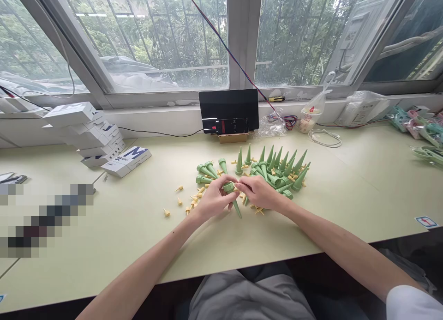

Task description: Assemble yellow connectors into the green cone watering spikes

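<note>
My left hand (215, 197) is closed around a green plastic watering spike (236, 208), its ribbed cap up between thumb and fingers and its point slanting down to the right. Right beside the cap, my right hand (258, 190) pinches what looks like a small yellow plastic valve, mostly hidden by the fingers. Beyond my right hand is a crowd of green spikes (300, 178), some upright on their caps and others lying down, with yellow pieces among them. Several more spikes (204, 179) lie behind my left hand. Small yellow valves (166, 213) are scattered to its left.
A phone (232, 126) leans against a dark tablet (229, 105) at the back. White boxes (93, 133) are stacked at the left. A bagged cup (309, 117), a coiled white cable (325, 139) and plastic-wrapped items (420, 123) lie along the back right. The table's front edge runs below my forearms.
</note>
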Available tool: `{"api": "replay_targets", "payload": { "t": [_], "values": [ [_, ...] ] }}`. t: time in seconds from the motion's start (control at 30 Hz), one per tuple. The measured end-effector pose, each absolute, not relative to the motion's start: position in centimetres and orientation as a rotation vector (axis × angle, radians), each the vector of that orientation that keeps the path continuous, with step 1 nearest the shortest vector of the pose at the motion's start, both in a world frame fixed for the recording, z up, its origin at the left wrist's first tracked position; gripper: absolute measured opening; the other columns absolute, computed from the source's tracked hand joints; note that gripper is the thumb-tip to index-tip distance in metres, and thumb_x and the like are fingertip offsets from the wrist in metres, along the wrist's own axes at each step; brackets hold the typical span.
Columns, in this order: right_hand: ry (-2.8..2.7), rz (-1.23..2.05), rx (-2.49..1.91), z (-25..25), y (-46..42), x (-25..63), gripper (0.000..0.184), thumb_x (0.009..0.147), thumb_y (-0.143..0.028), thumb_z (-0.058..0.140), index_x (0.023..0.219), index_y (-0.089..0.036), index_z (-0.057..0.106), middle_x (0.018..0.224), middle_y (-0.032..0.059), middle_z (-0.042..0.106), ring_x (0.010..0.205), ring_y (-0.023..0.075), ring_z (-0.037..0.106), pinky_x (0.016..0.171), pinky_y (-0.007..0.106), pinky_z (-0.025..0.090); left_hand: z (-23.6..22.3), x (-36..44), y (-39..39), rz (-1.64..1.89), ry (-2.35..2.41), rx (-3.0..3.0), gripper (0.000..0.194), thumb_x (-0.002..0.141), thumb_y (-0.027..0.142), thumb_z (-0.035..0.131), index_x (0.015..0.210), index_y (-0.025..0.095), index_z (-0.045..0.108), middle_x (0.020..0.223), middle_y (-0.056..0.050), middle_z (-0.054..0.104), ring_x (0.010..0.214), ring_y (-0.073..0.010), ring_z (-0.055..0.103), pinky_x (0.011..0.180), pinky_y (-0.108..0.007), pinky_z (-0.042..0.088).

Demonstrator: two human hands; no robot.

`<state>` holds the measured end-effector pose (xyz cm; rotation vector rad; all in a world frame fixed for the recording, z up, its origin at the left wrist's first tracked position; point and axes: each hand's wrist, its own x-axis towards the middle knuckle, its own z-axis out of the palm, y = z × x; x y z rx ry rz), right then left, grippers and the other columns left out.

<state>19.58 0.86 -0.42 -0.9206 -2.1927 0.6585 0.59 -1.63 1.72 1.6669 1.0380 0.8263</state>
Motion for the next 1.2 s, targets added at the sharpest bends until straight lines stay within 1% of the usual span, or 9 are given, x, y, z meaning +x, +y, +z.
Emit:
{"api": "replay_targets", "payload": {
  "t": [0.43,0.63,0.83,1.2],
  "values": [
    [-2.2,0.666,-0.922,-0.19,0.83,19.53,0.035,0.101,-0.032,0.04,0.068,-0.02,0.038,0.058,-0.0045,0.04,0.053,0.0101,0.034,0.054,0.025,0.027,1.74,0.59,-1.65,0.821,1.047,1.648,0.029,0.083,0.042,0.066,0.103,0.022,0.059,0.093,-0.001,0.068,0.047,-0.0083,0.06,0.047,-0.021,0.044],
    [-2.207,0.662,-0.916,-0.34,0.81,19.56,0.035,0.101,-0.032,0.039,0.068,-0.02,0.038,0.057,-0.0045,0.04,0.052,0.0099,0.034,0.054,0.024,0.027,1.75,0.63,-1.68,0.827,1.046,1.663,0.028,0.083,0.041,0.065,0.103,0.021,0.059,0.105,-0.003,0.068,0.047,-0.007,0.06,0.046,-0.021,0.043],
    [-2.211,0.649,-0.92,-0.4,0.88,19.63,0.035,0.101,-0.031,0.04,0.068,-0.02,0.038,0.057,-0.0048,0.04,0.052,0.0094,0.034,0.054,0.024,0.026,1.85,0.67,-1.75,0.823,1.05,1.666,0.029,0.083,0.041,0.065,0.102,0.021,0.058,0.107,-0.003,0.069,0.047,-0.0069,0.06,0.046,-0.021,0.043],
    [-2.211,0.652,-0.92,-0.38,0.87,19.58,0.036,0.102,-0.032,0.039,0.068,-0.02,0.038,0.057,-0.0049,0.039,0.052,0.0094,0.034,0.053,0.024,0.026,1.83,0.68,-1.8,0.82,1.049,1.664,0.029,0.083,0.042,0.065,0.102,0.021,0.058,0.101,-0.002,0.068,0.048,-0.0075,0.06,0.046,-0.021,0.042]
  ]
}}
